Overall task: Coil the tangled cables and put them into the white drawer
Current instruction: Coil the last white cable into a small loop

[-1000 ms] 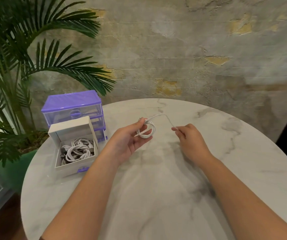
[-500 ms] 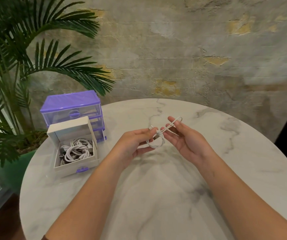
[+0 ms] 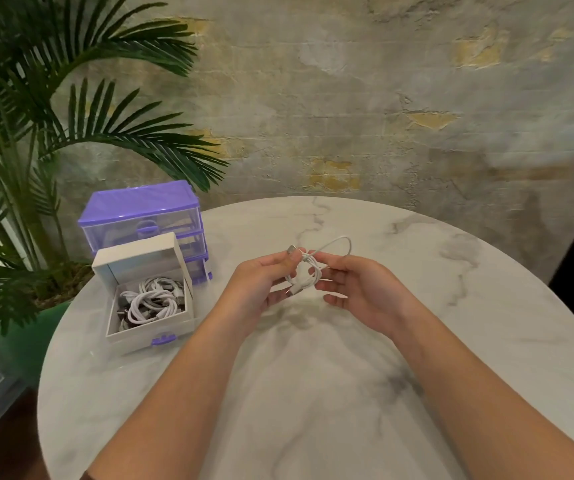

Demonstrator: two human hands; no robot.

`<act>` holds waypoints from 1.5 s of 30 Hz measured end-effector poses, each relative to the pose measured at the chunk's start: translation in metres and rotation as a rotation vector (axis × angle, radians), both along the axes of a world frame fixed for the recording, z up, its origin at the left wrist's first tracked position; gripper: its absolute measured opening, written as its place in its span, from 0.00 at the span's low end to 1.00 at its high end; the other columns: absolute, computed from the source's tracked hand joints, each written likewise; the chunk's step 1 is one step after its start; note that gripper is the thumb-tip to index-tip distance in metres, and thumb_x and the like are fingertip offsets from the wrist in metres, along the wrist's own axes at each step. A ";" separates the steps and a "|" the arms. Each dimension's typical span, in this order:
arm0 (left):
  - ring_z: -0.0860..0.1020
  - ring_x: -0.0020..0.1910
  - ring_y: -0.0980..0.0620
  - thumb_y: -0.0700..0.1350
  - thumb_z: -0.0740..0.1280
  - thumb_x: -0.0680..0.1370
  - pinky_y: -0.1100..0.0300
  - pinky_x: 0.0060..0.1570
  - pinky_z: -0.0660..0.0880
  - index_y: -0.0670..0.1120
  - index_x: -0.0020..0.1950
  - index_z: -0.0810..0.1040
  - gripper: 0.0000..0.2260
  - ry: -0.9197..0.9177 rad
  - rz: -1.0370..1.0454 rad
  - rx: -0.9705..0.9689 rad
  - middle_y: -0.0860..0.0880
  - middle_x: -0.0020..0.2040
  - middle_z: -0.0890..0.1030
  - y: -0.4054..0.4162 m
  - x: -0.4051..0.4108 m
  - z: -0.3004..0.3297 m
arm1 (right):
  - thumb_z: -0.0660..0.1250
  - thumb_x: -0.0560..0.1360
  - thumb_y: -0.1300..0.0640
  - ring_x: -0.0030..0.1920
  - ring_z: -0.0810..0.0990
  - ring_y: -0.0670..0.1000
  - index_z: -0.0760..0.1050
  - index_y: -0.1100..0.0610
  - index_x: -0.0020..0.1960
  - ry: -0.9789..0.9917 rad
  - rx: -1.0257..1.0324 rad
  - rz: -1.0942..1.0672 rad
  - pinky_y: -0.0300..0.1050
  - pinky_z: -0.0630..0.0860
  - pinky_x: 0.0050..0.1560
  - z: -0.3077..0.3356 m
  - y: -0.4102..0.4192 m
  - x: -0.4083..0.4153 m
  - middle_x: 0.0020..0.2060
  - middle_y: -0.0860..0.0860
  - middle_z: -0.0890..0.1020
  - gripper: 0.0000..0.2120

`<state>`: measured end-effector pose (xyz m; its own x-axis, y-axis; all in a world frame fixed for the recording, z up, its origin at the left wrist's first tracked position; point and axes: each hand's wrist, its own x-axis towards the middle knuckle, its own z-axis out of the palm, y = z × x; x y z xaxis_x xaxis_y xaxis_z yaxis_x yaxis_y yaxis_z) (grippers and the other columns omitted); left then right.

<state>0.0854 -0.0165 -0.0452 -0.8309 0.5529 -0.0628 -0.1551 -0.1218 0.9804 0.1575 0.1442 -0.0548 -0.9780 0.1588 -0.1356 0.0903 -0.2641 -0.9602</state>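
Left hand [image 3: 261, 282] pinches a small white cable coil [image 3: 304, 275] at its upper edge, thumb and forefinger closed on the loops, one plug [image 3: 291, 248] poking up past the fingertips. Right hand [image 3: 358, 289], just right of the coil, has its fingers curled in against the coil's far side; a last slack loop [image 3: 342, 242] arches above it, not yet wound in. Both hands hover above the marble table [image 3: 313, 375]. Step in hand, I'd say: finishing the wrap on this cable. Next move likely calls for tucking that loop through so the coil holds, then carrying it left to the white drawer [image 3: 147, 327], which sits well left of the coil, pulled out, already holding several coiled cables [image 3: 150, 301]. Behind the drawer, a purple organiser [image 3: 140, 206].
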 end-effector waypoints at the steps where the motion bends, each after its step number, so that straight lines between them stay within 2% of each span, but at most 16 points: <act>1: 0.81 0.35 0.58 0.46 0.71 0.75 0.64 0.36 0.77 0.48 0.44 0.85 0.04 0.008 0.004 0.003 0.53 0.35 0.81 0.000 0.000 0.000 | 0.62 0.75 0.55 0.42 0.78 0.47 0.79 0.54 0.62 0.005 0.025 0.040 0.44 0.70 0.47 0.001 -0.001 0.001 0.44 0.50 0.80 0.18; 4: 0.82 0.42 0.55 0.46 0.70 0.76 0.64 0.39 0.78 0.46 0.48 0.85 0.06 0.028 -0.028 0.022 0.48 0.43 0.84 -0.001 0.000 -0.002 | 0.71 0.70 0.54 0.43 0.76 0.46 0.78 0.50 0.63 0.054 0.167 0.083 0.44 0.70 0.49 0.000 -0.008 0.001 0.47 0.49 0.80 0.21; 7: 0.79 0.49 0.51 0.48 0.71 0.75 0.62 0.46 0.79 0.45 0.54 0.85 0.10 0.082 -0.064 -0.007 0.36 0.52 0.81 0.001 0.001 -0.004 | 0.74 0.71 0.63 0.44 0.78 0.48 0.77 0.51 0.62 0.119 0.278 -0.002 0.42 0.75 0.45 -0.006 -0.015 -0.002 0.47 0.54 0.79 0.21; 9: 0.79 0.48 0.51 0.47 0.72 0.74 0.62 0.44 0.79 0.44 0.53 0.85 0.11 0.077 -0.013 0.010 0.39 0.48 0.82 0.002 0.000 -0.005 | 0.72 0.71 0.68 0.41 0.79 0.47 0.77 0.55 0.62 0.131 0.306 -0.037 0.41 0.77 0.42 -0.007 -0.017 -0.002 0.43 0.53 0.78 0.21; 12: 0.80 0.42 0.53 0.44 0.72 0.74 0.61 0.43 0.80 0.42 0.50 0.85 0.08 0.033 0.094 0.074 0.45 0.44 0.83 0.000 -0.003 -0.003 | 0.74 0.69 0.70 0.37 0.81 0.49 0.76 0.58 0.62 0.052 0.408 -0.055 0.40 0.78 0.39 -0.006 -0.016 0.000 0.41 0.52 0.79 0.23; 14: 0.80 0.41 0.53 0.45 0.72 0.74 0.60 0.45 0.81 0.42 0.49 0.84 0.08 0.009 0.146 0.111 0.46 0.42 0.82 -0.002 -0.007 -0.001 | 0.75 0.68 0.70 0.34 0.80 0.47 0.76 0.57 0.61 0.000 0.569 -0.090 0.37 0.77 0.38 -0.007 -0.014 -0.001 0.37 0.51 0.82 0.23; 16: 0.80 0.40 0.54 0.45 0.72 0.74 0.58 0.46 0.81 0.43 0.49 0.84 0.07 -0.017 0.190 0.157 0.47 0.39 0.81 -0.005 -0.011 0.000 | 0.74 0.69 0.68 0.29 0.78 0.43 0.78 0.54 0.57 -0.039 0.737 -0.173 0.37 0.75 0.33 -0.008 -0.009 -0.001 0.35 0.51 0.83 0.19; 19: 0.80 0.39 0.55 0.46 0.72 0.74 0.60 0.43 0.81 0.42 0.49 0.83 0.09 -0.059 0.239 0.235 0.48 0.37 0.81 -0.007 -0.016 0.002 | 0.72 0.71 0.65 0.28 0.76 0.46 0.79 0.49 0.50 -0.109 0.854 -0.297 0.40 0.73 0.27 -0.010 0.004 -0.001 0.38 0.50 0.83 0.13; 24: 0.80 0.37 0.56 0.43 0.71 0.75 0.58 0.46 0.82 0.41 0.48 0.83 0.06 -0.089 0.294 0.334 0.49 0.37 0.81 -0.008 -0.014 0.005 | 0.68 0.71 0.65 0.35 0.79 0.48 0.79 0.48 0.49 -0.188 1.002 -0.370 0.46 0.79 0.40 -0.014 0.018 -0.001 0.37 0.46 0.80 0.13; 27: 0.79 0.37 0.56 0.43 0.71 0.75 0.57 0.48 0.81 0.41 0.49 0.83 0.07 -0.098 0.308 0.376 0.49 0.37 0.81 -0.008 -0.013 0.007 | 0.66 0.72 0.66 0.34 0.79 0.50 0.79 0.47 0.46 -0.208 1.044 -0.389 0.48 0.80 0.41 -0.013 0.018 -0.001 0.37 0.47 0.81 0.14; 31: 0.78 0.36 0.55 0.44 0.69 0.77 0.57 0.46 0.82 0.40 0.48 0.81 0.07 -0.125 0.269 0.376 0.49 0.37 0.79 -0.006 -0.014 0.008 | 0.62 0.71 0.68 0.39 0.80 0.49 0.77 0.46 0.43 -0.197 1.153 -0.357 0.47 0.79 0.44 -0.013 0.011 0.000 0.38 0.47 0.80 0.17; 35: 0.81 0.36 0.55 0.46 0.67 0.78 0.61 0.39 0.81 0.40 0.48 0.79 0.09 -0.197 0.180 0.351 0.48 0.38 0.81 -0.005 -0.012 0.011 | 0.68 0.71 0.63 0.37 0.76 0.46 0.79 0.49 0.49 -0.148 1.075 -0.250 0.41 0.75 0.38 -0.011 0.001 0.001 0.41 0.47 0.79 0.11; 38: 0.82 0.37 0.54 0.45 0.66 0.79 0.59 0.43 0.82 0.41 0.47 0.79 0.07 -0.211 0.137 0.355 0.48 0.37 0.83 -0.004 -0.010 0.014 | 0.73 0.69 0.55 0.38 0.75 0.41 0.79 0.45 0.53 -0.094 1.059 -0.151 0.36 0.72 0.35 -0.005 -0.008 0.003 0.48 0.46 0.77 0.13; 40: 0.82 0.37 0.53 0.44 0.65 0.79 0.57 0.45 0.82 0.40 0.47 0.79 0.08 -0.199 0.125 0.344 0.47 0.37 0.83 -0.003 -0.009 0.015 | 0.73 0.69 0.55 0.36 0.74 0.39 0.78 0.44 0.55 -0.048 1.015 -0.091 0.33 0.69 0.35 -0.001 -0.013 0.004 0.50 0.44 0.76 0.15; 42: 0.82 0.38 0.52 0.44 0.65 0.79 0.57 0.42 0.82 0.39 0.48 0.78 0.08 -0.173 0.118 0.314 0.46 0.37 0.83 -0.002 -0.009 0.014 | 0.73 0.71 0.53 0.33 0.74 0.37 0.79 0.46 0.55 0.002 0.901 -0.066 0.30 0.68 0.35 0.003 -0.017 0.005 0.50 0.44 0.78 0.14; 45: 0.81 0.38 0.52 0.43 0.64 0.80 0.59 0.39 0.81 0.39 0.50 0.77 0.07 -0.131 0.092 0.254 0.47 0.38 0.81 -0.002 -0.008 0.010 | 0.72 0.73 0.45 0.33 0.73 0.37 0.81 0.49 0.51 0.086 0.720 -0.108 0.31 0.69 0.38 0.008 -0.022 0.007 0.45 0.45 0.81 0.11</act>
